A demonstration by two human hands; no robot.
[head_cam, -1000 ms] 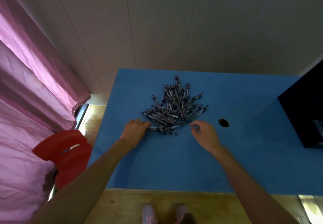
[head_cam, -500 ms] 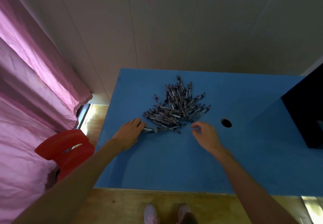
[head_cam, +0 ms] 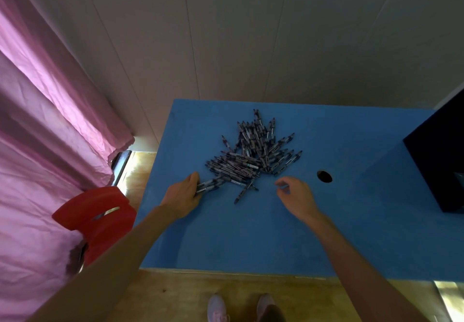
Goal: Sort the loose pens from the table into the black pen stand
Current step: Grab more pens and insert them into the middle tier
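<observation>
- Head view, hands first: left hand point(head_cam: 184, 193) resting on the blue table point(head_cam: 251, 241), fingers curled round the near ends of a few pens point(head_cam: 209, 186) at the lower left edge of the pile.
- Right hand point(head_cam: 295, 193) hovering just above the table, fingers loosely bent, thumb and forefinger close together; seems to hold nothing, though too small to tell for sure.
- Pile of pens point(head_cam: 251, 155) lying beyond both hands, toward the wall, spread like a fan; most long axes pointing away and outward from the near point of the fan.
- One stray pen point(head_cam: 242, 193) lying apart at the near side, between the two hands, long axis slanting from near-left to far-right; about equally near to both, right hand free.
- Black box point(head_cam: 442, 160) at the right edge of the table, probably the pen stand, well apart from the pile and on the right hand's side.
- Round hole point(head_cam: 324, 176) in the table between right hand and box.
- Red chair point(head_cam: 95, 216) and pink curtain point(head_cam: 50, 120) on the left.
- Judged: sorting hardly begun, nearly all pens still on the table.
</observation>
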